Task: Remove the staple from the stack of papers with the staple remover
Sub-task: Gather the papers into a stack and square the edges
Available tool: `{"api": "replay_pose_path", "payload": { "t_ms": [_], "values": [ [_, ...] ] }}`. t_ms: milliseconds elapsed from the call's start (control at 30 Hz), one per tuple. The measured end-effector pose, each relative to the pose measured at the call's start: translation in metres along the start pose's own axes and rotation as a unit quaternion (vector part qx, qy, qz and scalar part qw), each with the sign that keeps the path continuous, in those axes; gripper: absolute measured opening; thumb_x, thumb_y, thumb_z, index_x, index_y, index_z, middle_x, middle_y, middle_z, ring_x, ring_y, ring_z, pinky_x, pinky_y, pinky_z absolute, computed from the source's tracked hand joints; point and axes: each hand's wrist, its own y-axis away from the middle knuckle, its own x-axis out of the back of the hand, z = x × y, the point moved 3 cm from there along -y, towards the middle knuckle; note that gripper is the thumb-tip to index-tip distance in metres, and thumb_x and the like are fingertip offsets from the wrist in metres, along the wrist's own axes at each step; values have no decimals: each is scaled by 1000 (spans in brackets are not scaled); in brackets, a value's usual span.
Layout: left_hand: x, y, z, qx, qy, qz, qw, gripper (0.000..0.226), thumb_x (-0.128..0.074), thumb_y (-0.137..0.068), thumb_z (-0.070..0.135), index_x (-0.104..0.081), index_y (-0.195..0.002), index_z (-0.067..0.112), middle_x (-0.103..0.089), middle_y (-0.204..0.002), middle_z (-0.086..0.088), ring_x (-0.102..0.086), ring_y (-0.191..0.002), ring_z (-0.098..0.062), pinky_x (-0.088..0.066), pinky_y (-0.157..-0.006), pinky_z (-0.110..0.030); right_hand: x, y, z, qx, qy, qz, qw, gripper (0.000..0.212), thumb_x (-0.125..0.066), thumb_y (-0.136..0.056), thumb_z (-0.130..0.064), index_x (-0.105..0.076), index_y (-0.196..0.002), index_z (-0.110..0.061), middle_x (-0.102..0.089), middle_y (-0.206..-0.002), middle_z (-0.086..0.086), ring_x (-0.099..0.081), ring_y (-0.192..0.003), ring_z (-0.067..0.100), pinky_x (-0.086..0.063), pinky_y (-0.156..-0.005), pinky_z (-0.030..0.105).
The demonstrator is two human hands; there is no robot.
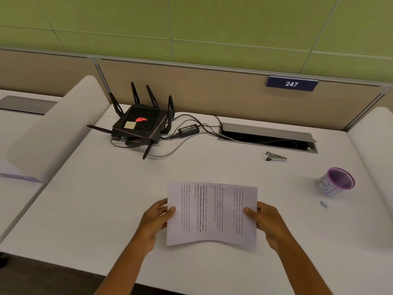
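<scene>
Two hands hold the stack of papers (212,213) just above the white desk (106,199) at its near edge. The left hand (154,222) pinches the nine o'clock edge, the right hand (269,225) the three o'clock edge, thumbs on top, probably to square it for finding the staple, which I cannot make out. Toward one o'clock, well apart, lies the staple remover (276,156), untouched; a purple-rimmed cup (336,182) stands at two o'clock.

Bare desk (276,177) lies open up to the staple remover (276,156); a cup (335,181) stands right.
</scene>
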Motion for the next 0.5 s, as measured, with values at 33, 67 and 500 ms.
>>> {"api": "replay_pose_path", "payload": {
  "t_ms": [33, 67, 500],
  "values": [
    [-4, 0, 5, -8, -17, -6, 1000, 39, -79, -93, 24, -67, -130, 25, -80, -122, -4, -76, -112, -25, -63, -93, -45, -1, 0, -3, 10, 5, 1, 1000, 18, -71, -97, -16, -76, -114, -16, -83, -102, 4, -79, -96, 27, -63, -90, 51],
    [-8, -1, 9, -20, -33, -6, 999, 35, -80, -93, 24, -69, -126, 26, -80, -121, -2, -76, -111, -24, -64, -91, -42, -3, 0, -6, 24, 7, 2, 1000, 18, -72, -97, -17, -77, -114, -17, -82, -103, 4, -79, -97, 28, -63, -90, 51],
    [-32, 9, 21, -123, -59, 45, 990, 21, -70, -101, 18, -69, -113, 34, -77, -109, 5, -73, -105, -18, -61, -73, -18, -14, 7, 0, 82, -42, 106, 990, 17, -72, -96, -12, -77, -108, -23, -80, -99, -5, -74, -100, 19, -55, -77, 22]
  ]
}}
